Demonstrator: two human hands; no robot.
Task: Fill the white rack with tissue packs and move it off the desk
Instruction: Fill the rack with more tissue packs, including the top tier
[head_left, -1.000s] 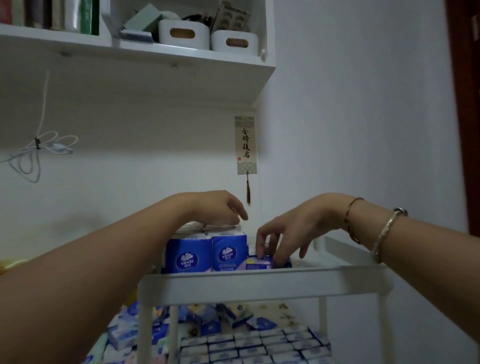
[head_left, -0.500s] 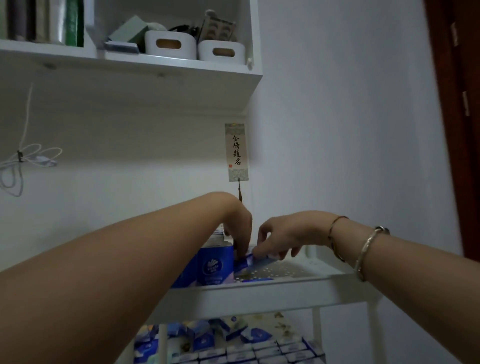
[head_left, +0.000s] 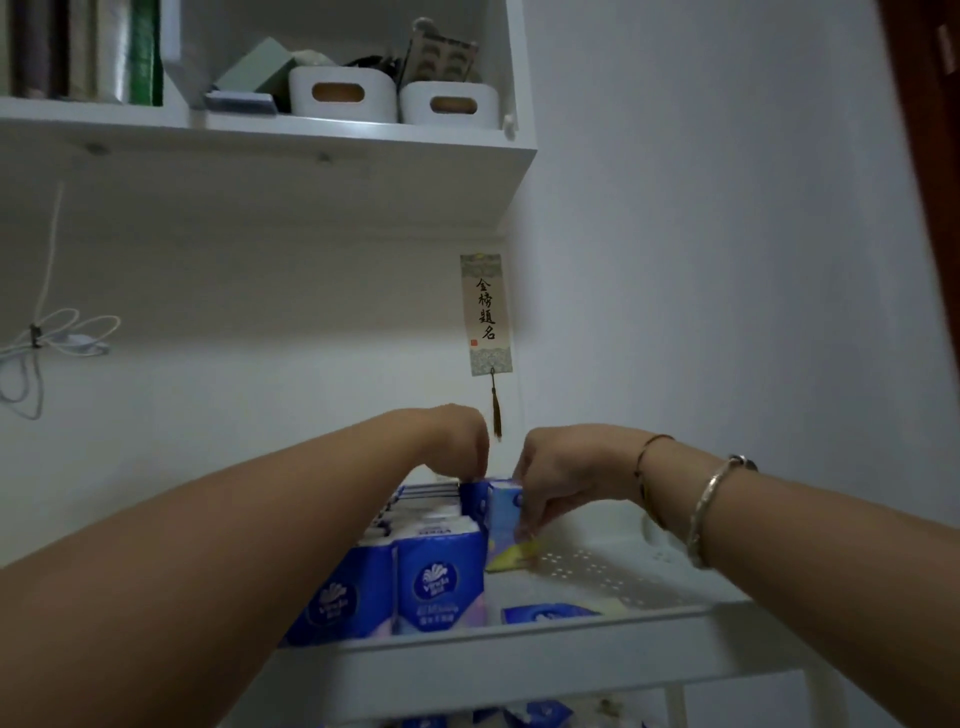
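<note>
Blue tissue pack (head_left: 503, 506) stands upright on the white rack (head_left: 519, 660), pinched by right-hand fingers (head_left: 530, 514); left fingers hidden.

On the top tier of the white rack (head_left: 524, 657), blue tissue packs (head_left: 439, 584) stand upright in rows along its left side, and one more pack (head_left: 545, 612) lies flat by the front rim. The right hand (head_left: 563, 475) pinches an upright pack (head_left: 504, 506) at the far end of the rows, while the left hand (head_left: 460, 441) reaches down with its fingers touching the packs just beside it. A wall shelf (head_left: 270, 150) above carries two white bins (head_left: 343, 93).
</note>
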